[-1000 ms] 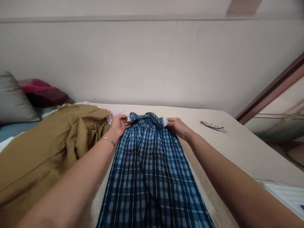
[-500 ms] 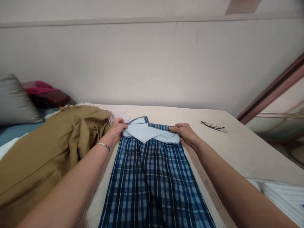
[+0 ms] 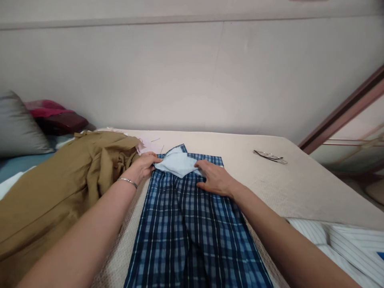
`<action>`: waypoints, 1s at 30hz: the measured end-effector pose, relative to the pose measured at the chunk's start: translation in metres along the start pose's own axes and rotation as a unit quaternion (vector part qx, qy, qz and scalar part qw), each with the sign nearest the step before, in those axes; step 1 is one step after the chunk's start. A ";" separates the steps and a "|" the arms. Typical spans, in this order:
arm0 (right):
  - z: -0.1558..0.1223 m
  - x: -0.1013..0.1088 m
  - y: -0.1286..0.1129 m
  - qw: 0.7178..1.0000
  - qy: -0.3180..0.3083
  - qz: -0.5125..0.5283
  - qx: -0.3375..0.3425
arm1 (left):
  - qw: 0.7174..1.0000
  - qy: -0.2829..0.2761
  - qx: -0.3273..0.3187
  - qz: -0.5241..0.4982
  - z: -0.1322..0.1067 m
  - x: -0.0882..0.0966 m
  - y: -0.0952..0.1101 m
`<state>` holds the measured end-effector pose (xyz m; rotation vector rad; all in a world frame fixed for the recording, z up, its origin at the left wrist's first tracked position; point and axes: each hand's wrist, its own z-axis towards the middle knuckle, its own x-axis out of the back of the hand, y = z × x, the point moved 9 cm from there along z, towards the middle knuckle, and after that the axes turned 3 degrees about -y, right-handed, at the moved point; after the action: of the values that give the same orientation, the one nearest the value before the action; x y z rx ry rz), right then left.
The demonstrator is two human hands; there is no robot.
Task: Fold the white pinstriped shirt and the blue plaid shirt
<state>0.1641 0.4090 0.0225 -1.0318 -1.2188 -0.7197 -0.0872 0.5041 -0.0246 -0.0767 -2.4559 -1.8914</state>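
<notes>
Blue plaid trousers point(image 3: 207, 224) lie stretched toward me on the bed, their waist at the far end. At the waist a pale blue-white lining point(image 3: 177, 163) is turned outward, with a pointed edge over the plaid. My left hand point(image 3: 146, 163) is closed on the left corner of the waist, pinching the cloth between thumb and fingers. On the right part of the waist lies my right hand point(image 3: 216, 178), thumb and fingers apart, its fingertips touching the lining's right end. A plaid strip of the waistband shows beyond that hand.
A brown garment point(image 3: 69, 192) lies heaped on the left, near a grey pillow point(image 3: 21, 128) and a dark red item point(image 3: 60, 122). Eyeglasses point(image 3: 270, 157) rest on the cream bedspread point(image 3: 288, 188) to the right. White striped cloth point(image 3: 351, 248) is at lower right; a wall point(image 3: 180, 80) stands behind.
My right hand has let go of the waist's right corner and moved left onto the lining, its fingers spreading. The lining's right part now lies flatter. My left hand keeps its hold.
</notes>
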 end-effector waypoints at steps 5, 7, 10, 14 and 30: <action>0.003 -0.003 0.020 0.999 0.025 -0.023 -0.039 | 1.000 0.006 -0.006 0.029 -0.002 0.006 0.003; -0.003 0.005 0.023 0.999 0.037 0.020 -0.011 | 0.998 0.002 -0.025 0.054 -0.003 0.008 0.004; -0.014 0.007 0.017 0.998 -0.014 0.044 0.032 | 0.992 -0.017 -0.047 0.119 -0.004 0.011 0.007; -0.009 0.017 0.022 0.997 0.001 0.052 -0.059 | 0.974 -0.029 -0.063 0.214 0.004 0.008 0.024; 0.039 -0.029 -0.008 0.982 0.065 -0.178 0.004 | 0.905 -0.021 -0.262 0.334 0.005 -0.098 0.066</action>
<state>0.1345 0.4392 -0.0027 -0.7535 -1.3039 -1.0425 0.0151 0.5239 0.0314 -0.8530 -1.5368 -2.1041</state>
